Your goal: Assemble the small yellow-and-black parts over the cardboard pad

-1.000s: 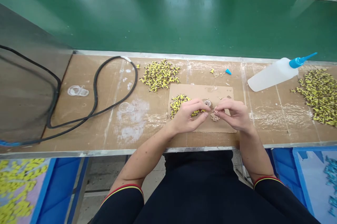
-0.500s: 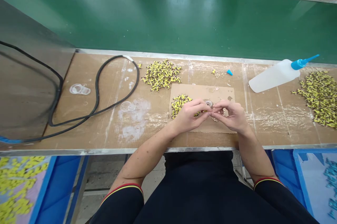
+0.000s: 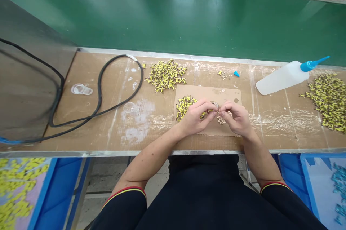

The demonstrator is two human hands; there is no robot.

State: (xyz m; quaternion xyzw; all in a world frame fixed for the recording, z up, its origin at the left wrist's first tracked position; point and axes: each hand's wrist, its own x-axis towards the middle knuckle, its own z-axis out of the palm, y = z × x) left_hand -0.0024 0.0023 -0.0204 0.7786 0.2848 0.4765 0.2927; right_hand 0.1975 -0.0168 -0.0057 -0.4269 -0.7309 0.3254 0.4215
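My left hand [image 3: 198, 116] and my right hand [image 3: 238, 118] meet fingertip to fingertip above a cardboard sheet [image 3: 208, 93]. Both are closed in a pinch, and what they hold is too small to make out. A pile of small yellow and dark pieces [image 3: 183, 106] lies on the sheet beside my left hand. Tiny pale pieces [image 3: 221, 120] lie below my fingertips. Partly hidden behind the fingers is a small round dish [image 3: 215, 104].
Two more yellow piles lie at the back [image 3: 166, 75] and far right [image 3: 331, 102]. A white bottle [image 3: 282, 78] with a blue nozzle lies at the right, near a blue cap [image 3: 236, 74]. A black cable [image 3: 100, 96] loops on the left. Blue trays flank me below.
The fingertips have shifted slightly up, and my right hand's fingers have moved a little, showing more of the pale pieces. Both hands stay pinched together.
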